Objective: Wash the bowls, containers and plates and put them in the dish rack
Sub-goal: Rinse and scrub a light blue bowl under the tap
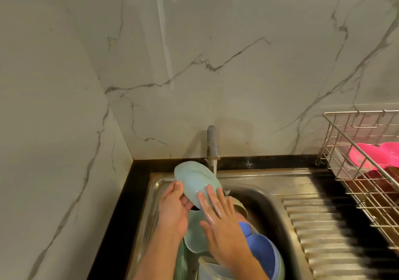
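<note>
Rinsing: left hand (172,208) grips the pale green plate's (195,181) near-left rim; right hand's flat fingers (212,202) rub its lower edge beside the tap stream (215,167). Probably light, stiff, slippery when wet; best held by the rim.

You hold a pale green plate (195,180) tilted on edge over the sink, just left of the running water, its underside facing you. Your left hand (172,210) grips its lower left rim, and the straight, wet fingers of your right hand (218,217) lie flat against its lower right part. Below your hands, more dishes sit piled in the sink: a green heart-shaped dish (195,236), a blue container (262,251), a beige bowl (238,206) and a clear container (210,269). A pink dish (375,155) lies in the wire dish rack (354,171) on the right.
</note>
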